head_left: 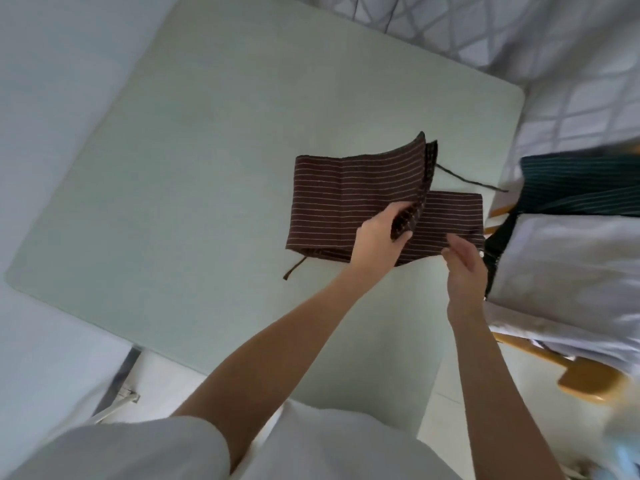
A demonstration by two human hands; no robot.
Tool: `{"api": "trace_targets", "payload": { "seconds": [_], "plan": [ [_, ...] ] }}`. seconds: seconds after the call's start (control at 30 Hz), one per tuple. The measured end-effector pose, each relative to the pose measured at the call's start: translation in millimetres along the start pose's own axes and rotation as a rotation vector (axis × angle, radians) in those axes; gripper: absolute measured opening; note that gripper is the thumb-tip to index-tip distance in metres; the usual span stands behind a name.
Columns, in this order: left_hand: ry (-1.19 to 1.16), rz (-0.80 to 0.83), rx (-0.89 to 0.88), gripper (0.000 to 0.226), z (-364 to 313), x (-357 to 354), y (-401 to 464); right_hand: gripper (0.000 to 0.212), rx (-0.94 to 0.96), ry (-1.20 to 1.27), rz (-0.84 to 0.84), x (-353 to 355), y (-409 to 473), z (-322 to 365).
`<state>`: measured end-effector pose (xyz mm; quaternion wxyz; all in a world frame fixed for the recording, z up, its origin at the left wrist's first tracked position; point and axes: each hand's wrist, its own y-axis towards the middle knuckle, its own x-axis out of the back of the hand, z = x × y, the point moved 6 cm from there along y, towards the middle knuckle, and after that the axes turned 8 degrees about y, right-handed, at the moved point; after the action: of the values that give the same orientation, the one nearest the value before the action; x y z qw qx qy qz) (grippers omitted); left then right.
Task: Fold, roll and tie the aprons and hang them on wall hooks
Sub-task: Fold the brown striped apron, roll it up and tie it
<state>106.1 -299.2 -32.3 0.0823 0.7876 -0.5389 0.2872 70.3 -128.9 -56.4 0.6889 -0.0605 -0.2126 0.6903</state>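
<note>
A brown apron point(353, 192) with thin white stripes lies folded into a long band on the pale green table point(207, 161). My left hand point(379, 239) grips a raised fold of the apron near its middle and holds that flap up off the table. My right hand point(464, 261) hovers with fingers apart at the near right edge of the cloth, holding nothing. One apron string point(294, 268) trails off the near left corner; another string point(467, 180) runs off to the right.
A dark green striped apron point(581, 188) lies on a white cloth over a wooden chair point(585, 375) at the right. A patterned grey-and-white curtain point(519, 36) hangs behind the table. The table's near edge is close to my body.
</note>
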Motion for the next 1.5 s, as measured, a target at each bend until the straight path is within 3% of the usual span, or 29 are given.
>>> {"api": "trace_targets", "payload": {
  "seconds": [0.1,0.17,0.3,0.37,0.43,0.5,0.57,0.67,0.8,0.93,1.1,1.23,1.4,1.5],
  "plan": [
    [0.203,0.299,0.008,0.057,23,-57,-13,0.027,-0.092,-0.098,-0.035,21,9,-16],
    [0.264,0.342,-0.003,0.061,35,-59,-22,0.028,-0.127,-0.168,-0.009,24,16,-22],
    [0.401,-0.128,-0.226,0.055,44,11,-35,0.038,-0.067,-0.34,0.099,8,34,-22],
    [0.482,-0.304,-0.175,0.064,64,49,-41,0.044,-0.009,-0.494,0.126,-4,45,-23],
    [0.474,-0.272,-0.007,0.077,90,71,-43,0.048,0.05,-0.68,0.101,-13,55,-25],
    [0.375,-0.122,0.128,0.085,112,73,-42,0.05,0.105,-0.857,0.044,-20,62,-25],
    [0.341,-0.045,0.114,0.082,117,65,-42,0.049,0.099,-0.932,0.013,-25,67,-25],
    [0.355,-0.112,0.027,0.067,114,54,-38,0.043,0.037,-0.884,0.034,-30,72,-25],
    [0.423,-0.144,-0.026,0.053,112,44,-28,0.035,0.149,-0.788,0.021,-16,82,1],
    [0.661,-0.036,-0.168,0.059,110,31,-25,0.035,0.127,-0.726,-0.055,23,107,11],
    [0.739,0.045,-0.169,0.058,114,25,-19,0.037,0.019,-0.741,0.053,35,127,-7],
    [0.735,0.084,-0.157,0.056,115,21,-18,0.029,0.073,-0.703,-0.034,39,131,-5],
    [0.827,0.112,-0.268,0.062,110,11,-22,0.023,0.128,-0.775,-0.158,46,132,-11],
    [0.858,0.214,-0.287,0.063,105,2,-25,0.022,0.145,-0.845,-0.203,44,132,-10]
  ]
}}
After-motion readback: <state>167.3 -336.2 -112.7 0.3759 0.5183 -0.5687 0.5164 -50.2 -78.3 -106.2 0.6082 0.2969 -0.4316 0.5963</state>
